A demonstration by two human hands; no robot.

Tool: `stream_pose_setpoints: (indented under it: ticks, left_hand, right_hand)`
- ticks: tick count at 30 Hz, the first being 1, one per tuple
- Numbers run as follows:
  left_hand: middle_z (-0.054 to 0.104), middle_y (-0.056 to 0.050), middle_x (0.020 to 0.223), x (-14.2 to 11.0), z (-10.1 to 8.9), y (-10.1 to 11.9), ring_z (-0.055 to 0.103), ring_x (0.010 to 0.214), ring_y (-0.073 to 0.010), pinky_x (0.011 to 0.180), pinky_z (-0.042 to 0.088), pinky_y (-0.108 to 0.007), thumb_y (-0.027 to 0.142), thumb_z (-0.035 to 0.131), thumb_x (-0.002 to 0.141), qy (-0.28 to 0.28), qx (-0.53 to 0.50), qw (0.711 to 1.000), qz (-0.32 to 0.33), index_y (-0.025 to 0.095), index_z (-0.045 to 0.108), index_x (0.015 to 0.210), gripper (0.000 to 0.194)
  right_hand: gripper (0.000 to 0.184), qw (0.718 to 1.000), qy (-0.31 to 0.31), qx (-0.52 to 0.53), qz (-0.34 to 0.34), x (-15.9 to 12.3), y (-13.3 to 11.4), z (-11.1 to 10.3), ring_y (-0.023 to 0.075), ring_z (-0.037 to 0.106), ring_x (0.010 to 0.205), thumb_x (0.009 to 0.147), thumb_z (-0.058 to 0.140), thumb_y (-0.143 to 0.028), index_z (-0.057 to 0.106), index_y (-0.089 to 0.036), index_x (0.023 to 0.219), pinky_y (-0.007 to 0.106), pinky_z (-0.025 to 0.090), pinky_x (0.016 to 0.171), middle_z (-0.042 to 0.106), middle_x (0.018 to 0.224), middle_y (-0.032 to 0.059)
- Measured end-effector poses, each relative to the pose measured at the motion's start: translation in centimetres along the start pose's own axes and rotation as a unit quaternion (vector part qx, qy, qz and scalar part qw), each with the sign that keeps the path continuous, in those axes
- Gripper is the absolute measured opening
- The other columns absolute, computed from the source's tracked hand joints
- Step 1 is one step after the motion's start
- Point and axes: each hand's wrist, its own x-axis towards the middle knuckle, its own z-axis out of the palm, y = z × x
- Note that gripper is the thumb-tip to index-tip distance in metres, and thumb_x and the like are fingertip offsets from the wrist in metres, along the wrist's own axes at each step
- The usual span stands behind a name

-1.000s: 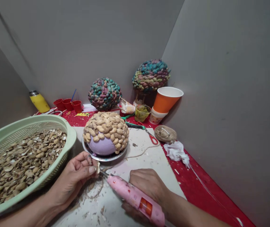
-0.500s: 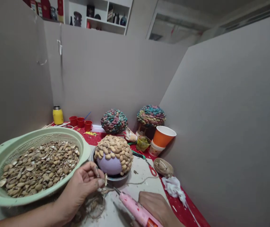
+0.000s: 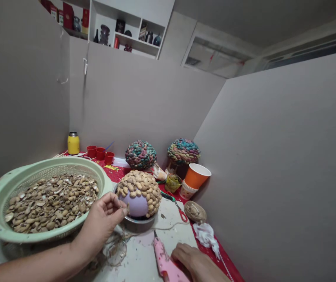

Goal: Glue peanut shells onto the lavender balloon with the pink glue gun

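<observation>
My left hand (image 3: 104, 219) pinches a small piece of peanut shell (image 3: 128, 208) between thumb and fingertips, close to the purple ball's lower left side. That purple ball (image 3: 137, 206) rests in a grey bowl (image 3: 141, 221); peanut shells (image 3: 140, 181) cover its top and right side, leaving a smooth patch facing me. At the lower right, my right hand (image 3: 195, 261) is curled against a pink hot glue gun (image 3: 165, 259), fingers partly hidden behind its body. The gun's dark nozzle points away from me, low over the white board.
A green colander (image 3: 48, 234) of peanut shells stands at left. Scissors (image 3: 182, 213), a twine coil (image 3: 195, 212), crumpled tissue (image 3: 206, 234) and paper cups (image 3: 195, 177) lie at right. Two coloured shell-covered balls (image 3: 140, 154) sit behind. Grey partitions (image 3: 138, 102) enclose the table.
My left hand has lifted the shell from the gun's nozzle towards the ball. My right hand has lowered the glue gun and turned its nozzle more forward. The view has tilted up slightly.
</observation>
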Motion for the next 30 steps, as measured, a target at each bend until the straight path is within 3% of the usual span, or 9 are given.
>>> stream_pose_setpoints:
  ticks: [4, 11, 18, 24, 30]
  left_hand:
    - [0.064, 0.002, 0.075, 0.7, 0.2, 0.1, 0.06, 0.074, -0.0138, 0.072, 0.047, -0.025, 0.025, 0.073, 0.066, 0.017, 0.041, 0.998, 0.048, 0.019, 0.053, 0.07, 0.022]
    - [0.061, 0.001, 0.073, 1.3, 1.0, 0.0, 0.058, 0.069, -0.0152, 0.066, 0.047, -0.026, 0.024, 0.065, 0.072, 0.049, 0.136, 0.983, 0.112, 0.018, 0.056, 0.072, 0.011]
    - [0.061, 0.0, 0.073, 1.7, 1.2, -0.8, 0.059, 0.071, -0.0168, 0.068, 0.048, -0.028, 0.022, 0.059, 0.077, 0.074, 0.231, 0.954, 0.175, 0.019, 0.057, 0.075, 0.005]
    - [0.064, 0.001, 0.074, 2.0, 1.7, -1.3, 0.06, 0.072, -0.016, 0.07, 0.047, -0.027, 0.017, 0.058, 0.078, 0.086, 0.257, 0.944, 0.19, 0.019, 0.06, 0.077, 0.003]
    - [0.065, 0.001, 0.075, 2.1, 1.9, -1.3, 0.061, 0.072, -0.016, 0.071, 0.047, -0.027, 0.016, 0.057, 0.078, 0.102, 0.278, 0.934, 0.201, 0.019, 0.061, 0.08, 0.006]
  right_hand:
    - [0.032, 0.999, 0.015, 0.04, -0.022, -0.6, 0.1, -2.7, 0.0238, 0.06, 0.095, 0.078, 0.071, -0.032, 0.062, -0.024, 0.107, 0.029, 0.048, 0.081, 0.063, 0.108, 0.0061]
    - [0.021, 0.967, 0.203, 0.055, -0.14, 2.7, -2.1, -6.5, 0.0216, 0.059, 0.103, 0.094, 0.055, -0.034, 0.056, -0.025, 0.112, 0.033, 0.05, 0.087, 0.062, 0.112, 0.0068]
    - [0.029, 0.919, 0.33, 0.115, -0.182, 9.2, -2.9, -6.1, 0.0243, 0.049, 0.121, 0.096, 0.052, -0.037, 0.054, -0.023, 0.121, 0.041, 0.042, 0.102, 0.053, 0.128, 0.0102]
    - [0.036, 0.914, 0.346, 0.129, -0.17, 13.6, -1.9, -5.0, 0.0265, 0.042, 0.129, 0.099, 0.043, -0.04, 0.055, -0.022, 0.128, 0.049, 0.033, 0.109, 0.051, 0.136, 0.0112]
    - [0.036, 0.914, 0.346, 0.14, -0.161, 14.4, -1.7, -4.2, 0.0266, 0.044, 0.128, 0.099, 0.042, -0.042, 0.058, -0.024, 0.127, 0.049, 0.035, 0.107, 0.053, 0.135, 0.0096]
